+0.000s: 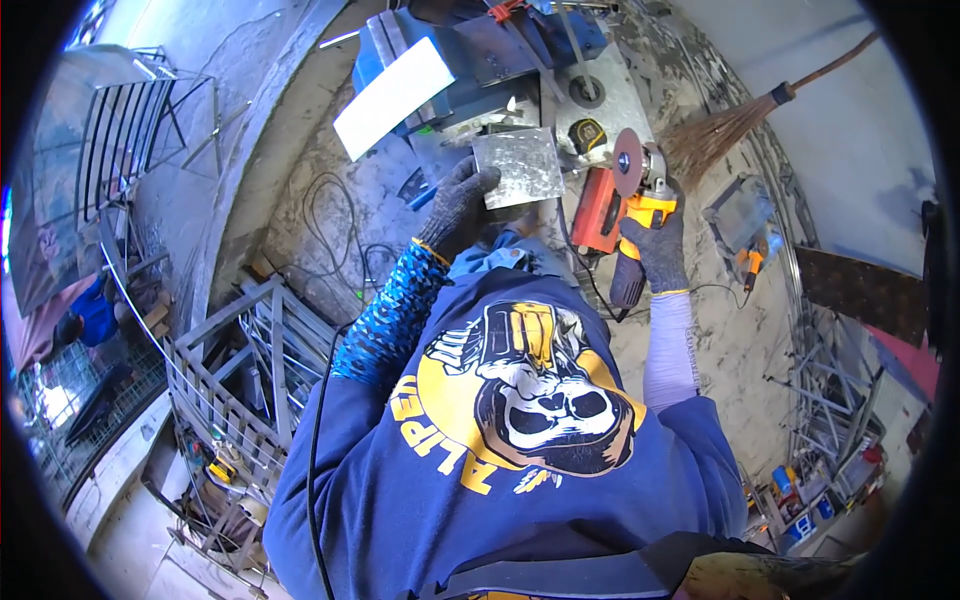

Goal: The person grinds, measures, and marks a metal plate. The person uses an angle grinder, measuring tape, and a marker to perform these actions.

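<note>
My left hand point(460, 208), in a dark grey knit glove, grips the left edge of a small square metal plate point(522, 170), its face scuffed and shiny. In my right hand point(662, 255), also gloved, is a yellow and black angle grinder point(648, 210). Its reddish-brown disc point(628, 163) stands upright, to the right of the plate and apart from it. The fingers wrap round the grinder's body. A red block-shaped object point(597, 212) lies between the plate and the grinder. Just beyond the plate sits a black and yellow tape measure point(587, 135).
A blue metal stand point(470, 60) with a white panel point(395, 98) is in front. To the right lie a straw broom point(720, 130) and an orange-black power tool point(752, 268). Cables point(335, 215) loop across the floor. Metal frames point(235, 355) stand at left.
</note>
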### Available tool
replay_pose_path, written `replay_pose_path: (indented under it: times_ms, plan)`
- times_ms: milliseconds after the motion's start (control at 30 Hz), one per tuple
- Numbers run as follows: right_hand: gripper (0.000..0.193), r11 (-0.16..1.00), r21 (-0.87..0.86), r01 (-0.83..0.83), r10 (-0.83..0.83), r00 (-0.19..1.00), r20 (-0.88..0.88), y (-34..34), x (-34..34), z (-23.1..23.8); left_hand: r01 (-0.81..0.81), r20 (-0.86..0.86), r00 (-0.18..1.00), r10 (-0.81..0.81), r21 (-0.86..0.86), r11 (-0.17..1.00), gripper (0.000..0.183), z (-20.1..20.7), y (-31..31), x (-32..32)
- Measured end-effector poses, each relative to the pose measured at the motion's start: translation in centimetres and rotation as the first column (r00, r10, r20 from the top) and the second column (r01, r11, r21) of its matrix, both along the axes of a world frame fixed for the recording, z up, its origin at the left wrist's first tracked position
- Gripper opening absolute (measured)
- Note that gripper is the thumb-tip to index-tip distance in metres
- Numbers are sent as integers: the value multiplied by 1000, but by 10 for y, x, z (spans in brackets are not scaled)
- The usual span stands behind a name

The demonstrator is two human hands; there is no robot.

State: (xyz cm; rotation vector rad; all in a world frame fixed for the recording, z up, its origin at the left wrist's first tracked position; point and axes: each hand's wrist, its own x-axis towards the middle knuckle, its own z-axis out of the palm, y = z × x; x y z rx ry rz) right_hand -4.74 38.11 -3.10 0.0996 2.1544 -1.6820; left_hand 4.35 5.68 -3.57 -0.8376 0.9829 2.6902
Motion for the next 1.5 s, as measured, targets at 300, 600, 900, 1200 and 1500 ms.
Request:
replay_pose_path:
  times_ms: [300,600,900,1200,1500]
  plan:
    - [100,996,62,-71,80,985,-155,3,-6,-10,24,-36,999,-26,-60,998,44,-10,3,-8]
    - [106,983,143,-116,141,974,-178,-4,-10,-7,-20,40,999,5,376,926,67,-2,9,1]
    - [104,968,198,-153,193,960,-203,-5,-12,-5,78,-37,996,-80,-42,996,42,-17,0,-3]
    - [104,869,463,-173,293,934,-202,-22,-8,4,213,-29,968,-247,-417,884,34,-1,-4,-10]
    - [101,916,322,-241,293,948,-124,-44,-7,21,209,-39,965,-259,-484,850,34,-9,-4,-9]
